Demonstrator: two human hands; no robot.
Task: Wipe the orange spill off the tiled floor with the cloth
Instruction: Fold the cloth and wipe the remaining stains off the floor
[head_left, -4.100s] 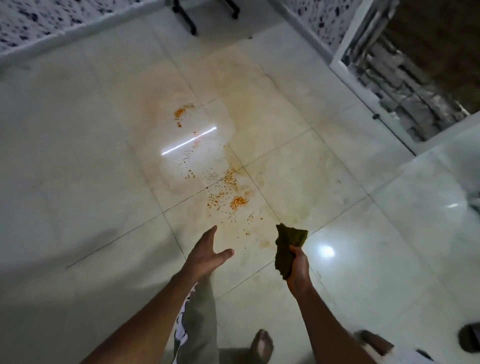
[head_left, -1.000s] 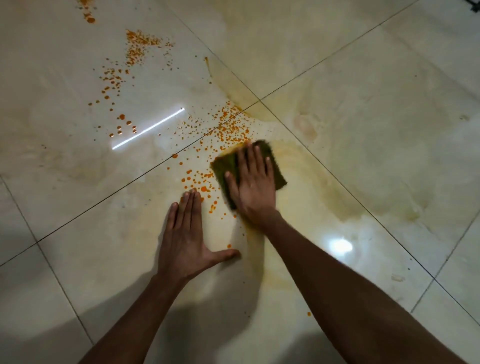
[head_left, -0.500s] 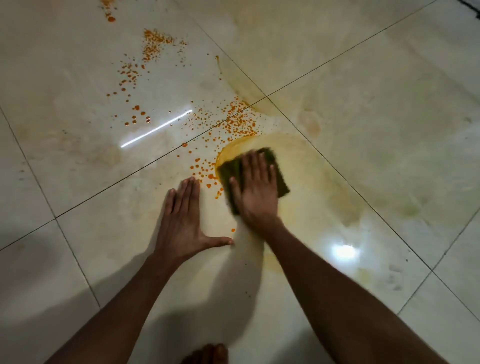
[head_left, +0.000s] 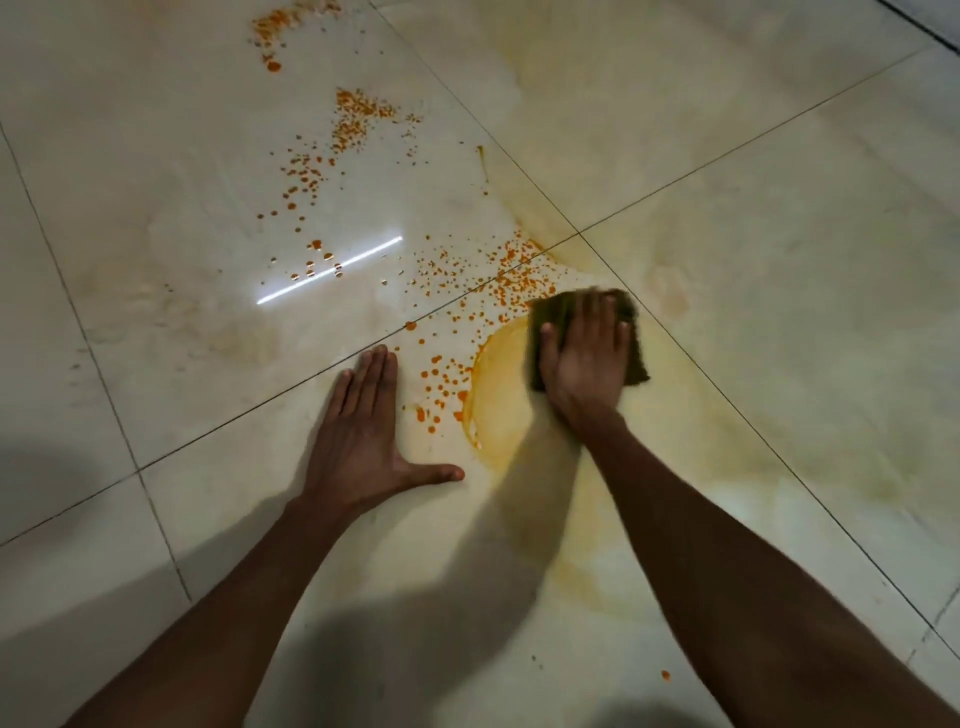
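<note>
Two hands on the glossy cream tiled floor (head_left: 779, 260): left hand (head_left: 363, 431) flat, fingers straight, likely bracing; right hand (head_left: 584, 358) spread, pressing the dark olive cloth (head_left: 553, 309) flat. Cloth sits at the edge of scattered orange spill droplets (head_left: 498, 280), beside a yellow smear (head_left: 504, 395); most droplets not yet wiped.

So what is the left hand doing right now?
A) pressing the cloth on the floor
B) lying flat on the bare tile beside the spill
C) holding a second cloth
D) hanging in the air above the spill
B: the left hand lies flat on the tile with straight fingers and holds nothing, while the right hand presses the cloth beside the orange spill.
</note>
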